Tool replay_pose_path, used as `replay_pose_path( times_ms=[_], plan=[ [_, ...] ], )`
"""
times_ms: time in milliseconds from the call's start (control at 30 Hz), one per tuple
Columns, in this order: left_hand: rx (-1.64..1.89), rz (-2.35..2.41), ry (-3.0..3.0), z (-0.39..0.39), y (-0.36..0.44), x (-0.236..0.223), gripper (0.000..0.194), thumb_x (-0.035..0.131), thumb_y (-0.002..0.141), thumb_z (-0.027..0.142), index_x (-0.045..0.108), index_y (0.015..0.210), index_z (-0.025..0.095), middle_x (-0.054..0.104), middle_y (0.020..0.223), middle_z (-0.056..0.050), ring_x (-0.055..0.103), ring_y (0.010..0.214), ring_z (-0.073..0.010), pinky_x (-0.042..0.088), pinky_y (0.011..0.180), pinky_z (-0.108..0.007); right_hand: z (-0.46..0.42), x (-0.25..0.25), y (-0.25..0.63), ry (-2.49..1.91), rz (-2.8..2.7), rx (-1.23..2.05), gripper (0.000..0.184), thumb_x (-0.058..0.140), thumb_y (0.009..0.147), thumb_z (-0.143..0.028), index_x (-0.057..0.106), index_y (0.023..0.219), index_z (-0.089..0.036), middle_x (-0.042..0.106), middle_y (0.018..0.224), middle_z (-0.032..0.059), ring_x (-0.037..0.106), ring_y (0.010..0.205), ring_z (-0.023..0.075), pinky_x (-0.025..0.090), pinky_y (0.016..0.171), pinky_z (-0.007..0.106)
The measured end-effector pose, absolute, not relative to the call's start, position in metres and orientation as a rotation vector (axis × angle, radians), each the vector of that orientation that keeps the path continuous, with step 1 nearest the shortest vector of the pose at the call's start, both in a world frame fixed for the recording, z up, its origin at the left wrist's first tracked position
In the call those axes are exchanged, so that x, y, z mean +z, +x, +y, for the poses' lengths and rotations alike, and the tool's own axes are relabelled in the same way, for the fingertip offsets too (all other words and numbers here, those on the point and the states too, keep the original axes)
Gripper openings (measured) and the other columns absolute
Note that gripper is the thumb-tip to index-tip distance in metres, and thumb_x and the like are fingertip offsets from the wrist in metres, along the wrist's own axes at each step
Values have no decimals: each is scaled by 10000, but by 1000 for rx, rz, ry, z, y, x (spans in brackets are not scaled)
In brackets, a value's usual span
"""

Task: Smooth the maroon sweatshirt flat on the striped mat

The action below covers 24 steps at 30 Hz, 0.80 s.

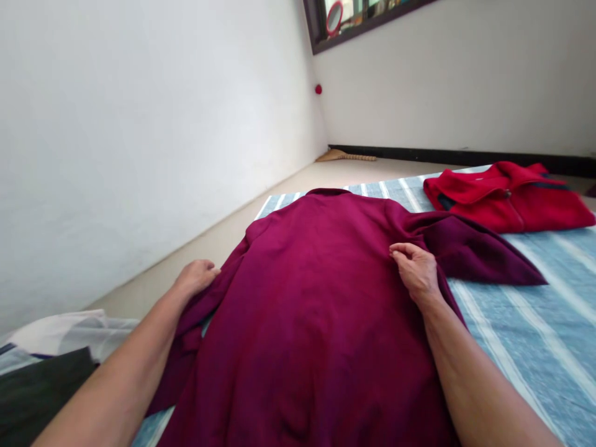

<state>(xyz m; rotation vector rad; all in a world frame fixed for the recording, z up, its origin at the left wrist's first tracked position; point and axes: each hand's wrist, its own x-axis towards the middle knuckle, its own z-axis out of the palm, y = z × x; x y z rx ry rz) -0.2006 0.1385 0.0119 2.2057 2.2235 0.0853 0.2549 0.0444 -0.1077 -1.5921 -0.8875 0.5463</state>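
A long-sleeved maroon shirt lies spread out, collar at the far end, its plain side facing up. My left hand is closed at the edge of its left sleeve, fingertips on the fabric. That sleeve hangs down beside the body of the shirt, partly hidden under my forearm. Over the right side of the shirt, below the shoulder, is my right hand, with thumb and fingers pinched together. Whether cloth is between those fingers I cannot make out. The right sleeve stretches out to the right, beyond my right wrist.
Beneath the shirt is a blue-and-white striped sheet. A folded red zip jacket lies at the far right. White and dark clothes are at the lower left. A wooden-handled hand broom rests by the wall corner.
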Motion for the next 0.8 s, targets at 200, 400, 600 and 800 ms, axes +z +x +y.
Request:
replay_pose_path(
  times_ms=[200,400,600,800],
  plan=[
    [207,1928,2507,114,-125,25,352,435,830,331,654,1044,157,690,1100,-92,625,1023,-222,452,931,-322,43,-106,253,-1587,-888,557,283,575,678,-360,728,838,-184,703,745,37,604,684,204,443,685,314],
    [368,1187,2708,60,-27,-6,244,490,837,210,658,1006,159,668,1150,-106,592,1111,-199,456,995,-351,44,-108,253,-1593,-881,575,290,578,682,-366,727,859,-191,700,743,32,594,662,198,436,663,311],
    [302,1156,2729,34,14,-40,283,559,844,264,619,1100,160,578,1291,-136,493,1246,-233,420,1048,-406,44,-106,251,-1581,-881,583,293,562,691,-376,725,854,-195,708,777,36,613,704,207,450,669,311],
    [190,1206,2815,25,16,-55,382,565,849,310,549,1218,213,499,1383,-119,395,1324,-266,397,1060,-476,45,-104,249,-1569,-897,579,267,545,699,-363,719,828,-207,708,782,31,623,734,219,465,702,328]
  ],
)
